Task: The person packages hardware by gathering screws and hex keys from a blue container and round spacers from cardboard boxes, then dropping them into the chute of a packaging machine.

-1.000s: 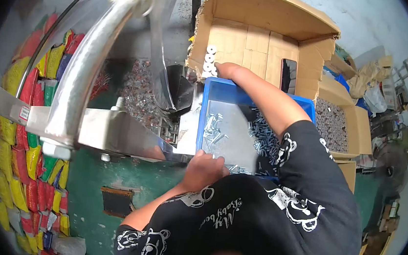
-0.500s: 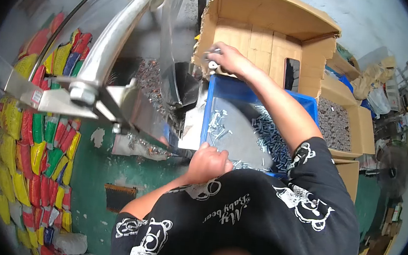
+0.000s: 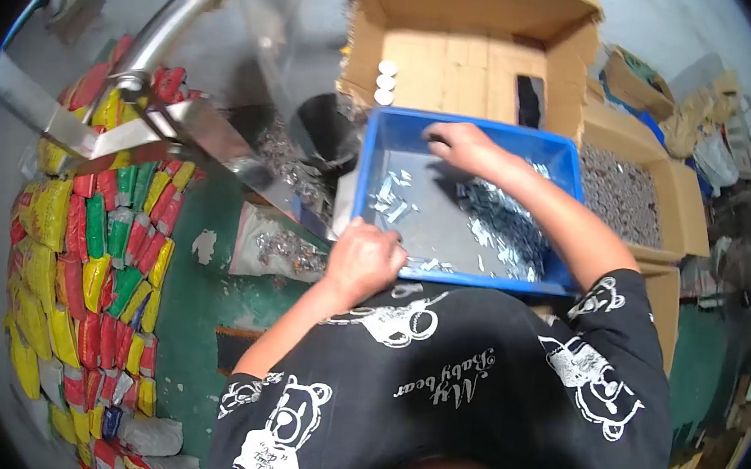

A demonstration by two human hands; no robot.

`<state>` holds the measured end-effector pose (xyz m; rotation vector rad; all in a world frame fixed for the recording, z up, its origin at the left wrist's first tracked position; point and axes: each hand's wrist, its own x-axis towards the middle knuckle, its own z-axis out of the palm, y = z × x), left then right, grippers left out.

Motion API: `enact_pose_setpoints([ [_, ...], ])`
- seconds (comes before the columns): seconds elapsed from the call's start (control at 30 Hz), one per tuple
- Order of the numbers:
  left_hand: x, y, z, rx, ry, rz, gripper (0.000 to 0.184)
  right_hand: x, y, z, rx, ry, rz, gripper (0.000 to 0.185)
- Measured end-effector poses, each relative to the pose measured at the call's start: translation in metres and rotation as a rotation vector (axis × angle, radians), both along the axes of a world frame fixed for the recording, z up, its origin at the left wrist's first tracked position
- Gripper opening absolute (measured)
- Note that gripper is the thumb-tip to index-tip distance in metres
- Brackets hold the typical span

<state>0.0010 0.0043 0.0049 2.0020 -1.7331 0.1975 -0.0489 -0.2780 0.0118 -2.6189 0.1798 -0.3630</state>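
Observation:
A blue plastic tray (image 3: pixel 476 130) holds loose metal screws, with a dense heap (image 3: pixel 516 230) on its right and a sparser group (image 3: pixel 392 195) on its left. My right hand (image 3: pixel 463 148) hovers inside the tray's far part, fingers curled together; whatever they hold is hidden. At the tray's near left corner, my left hand (image 3: pixel 366 256) is closed in a loose fist, and its contents cannot be seen. Three white round pieces (image 3: pixel 386 83) stand in a row just beyond the tray's far left corner.
Behind the tray is an open cardboard box (image 3: pixel 464 67) with a dark phone (image 3: pixel 528 101) inside. Another carton (image 3: pixel 618 199) of small dark parts stands right. A metal machine frame (image 3: pixel 169 129) rises at left, near a dark bin (image 3: pixel 327 130). Colourful bags (image 3: pixel 90 288) are stacked farther left.
My right hand has come back from the white round pieces into the tray's far part. The left hand remains closed near the corner. The whole view has shifted.

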Motion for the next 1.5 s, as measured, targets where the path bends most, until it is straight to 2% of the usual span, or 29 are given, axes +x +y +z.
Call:
enact_pose_setpoints([
  [0.03, 0.002, -0.001, -0.004, 0.039, 0.0, 0.006, 0.014, -0.034, -0.017, -0.011, -0.132, 0.169, -0.035, 0.026],
  [0.07, 0.002, -0.002, -0.003, 0.1, -0.035, 0.026, 0.014, -0.063, -0.02, -0.001, -0.218, 0.482, -0.062, 0.034],
  [0.13, -0.002, -0.004, 0.0, 0.075, 0.0, 0.024, 0.015, -0.097, -0.041, -0.033, -0.287, 0.699, -0.052, 0.036],
  [0.17, -0.005, -0.006, 0.0, 0.003, 0.005, 0.032, 0.016, -0.109, -0.045, -0.049, -0.291, 0.644, -0.035, 0.04],
  [0.2, -0.006, -0.006, 0.001, 0.045, -0.033, 0.062, 0.016, -0.119, -0.044, -0.06, -0.272, 0.653, -0.026, 0.04],
  [0.27, -0.007, -0.006, 0.002, 0.046, -0.009, 0.042, 0.014, -0.125, -0.042, -0.076, -0.521, 0.443, -0.028, 0.045],
  [0.3, -0.006, -0.005, 0.003, 0.086, -0.013, 0.049, 0.015, -0.112, -0.054, -0.102, -0.281, 0.515, -0.119, 0.046],
  [0.33, -0.007, -0.004, 0.004, 0.127, -0.016, 0.053, 0.016, -0.11, -0.053, -0.105, -0.265, 0.509, -0.113, 0.046],
  [0.4, -0.008, -0.006, 0.002, 0.035, -0.053, 0.04, 0.013, -0.107, -0.052, -0.099, -0.27, 0.529, -0.105, 0.045],
  [0.43, -0.007, -0.006, 0.002, 0.03, -0.031, 0.027, 0.013, -0.109, -0.043, -0.082, -0.231, 0.54, -0.123, 0.034],
  [0.5, -0.008, -0.006, 0.002, 0.022, -0.01, 0.022, 0.013, -0.108, -0.042, -0.075, -0.163, 0.498, -0.146, 0.027],
  [0.53, -0.008, -0.005, 0.0, 0.025, -0.008, 0.021, 0.013, -0.109, -0.04, -0.073, -0.091, 0.46, -0.172, 0.032],
  [0.6, -0.007, -0.005, -0.001, 0.022, -0.013, 0.032, 0.013, -0.11, -0.041, -0.076, -0.043, 0.427, -0.196, 0.027],
  [0.67, -0.007, -0.006, 0.002, 0.024, -0.006, 0.03, 0.013, -0.105, -0.05, -0.085, -0.101, 0.412, -0.128, 0.027],
  [0.7, -0.008, -0.007, 0.003, 0.018, 0.004, 0.024, 0.013, -0.104, -0.051, -0.085, -0.334, 0.486, -0.048, 0.027],
  [0.8, -0.008, -0.005, 0.001, 0.004, 0.019, 0.031, 0.013, -0.112, -0.032, -0.067, -0.413, 0.575, -0.087, 0.028],
  [0.83, -0.007, -0.004, 0.0, -0.002, 0.023, 0.025, 0.013, -0.112, -0.033, -0.077, -0.37, 0.519, -0.129, 0.021],
  [0.93, -0.008, -0.004, 0.002, -0.018, 0.038, 0.026, 0.013, -0.106, -0.043, -0.079, -0.269, 0.504, -0.041, 0.02],
  [0.97, -0.007, -0.002, 0.004, 0.054, 0.06, 0.021, 0.015, -0.105, -0.048, -0.085, -0.186, 0.427, -0.046, 0.016],
  [1.1, -0.004, -0.003, -0.003, -0.055, 0.051, 0.015, 0.011, -0.106, -0.062, -0.095, -0.284, 0.29, -0.039, 0.009],
  [1.2, -0.002, -0.002, -0.004, -0.063, 0.034, 0.008, 0.011, -0.11, -0.07, -0.104, -0.298, 0.185, -0.029, 0.012],
  [1.23, -0.001, -0.002, -0.006, -0.093, 0.027, -0.004, 0.011, -0.11, -0.076, -0.103, -0.217, 0.157, -0.056, 0.014],
  [1.27, -0.001, -0.002, -0.006, -0.092, 0.049, -0.03, 0.011, -0.111, -0.082, -0.104, -0.214, 0.006, -0.126, 0.009],
  [1.33, -0.004, -0.001, -0.001, -0.085, 0.061, -0.018, 0.01, -0.114, -0.082, -0.069, 0.659, 0.171, -0.481, 0.015],
  [1.4, -0.003, -0.002, -0.004, -0.09, 0.08, -0.025, 0.01, -0.117, -0.082, -0.042, 1.274, 0.027, -0.429, 0.02],
  [1.47, -0.002, -0.002, -0.005, -0.086, 0.053, -0.002, 0.01, -0.099, -0.06, -0.033, 1.281, -0.014, -0.521, 0.022],
  [1.5, -0.001, -0.002, -0.006, -0.077, 0.049, -0.019, 0.011, -0.087, -0.048, -0.032, 1.13, 0.12, -0.419, 0.022],
])
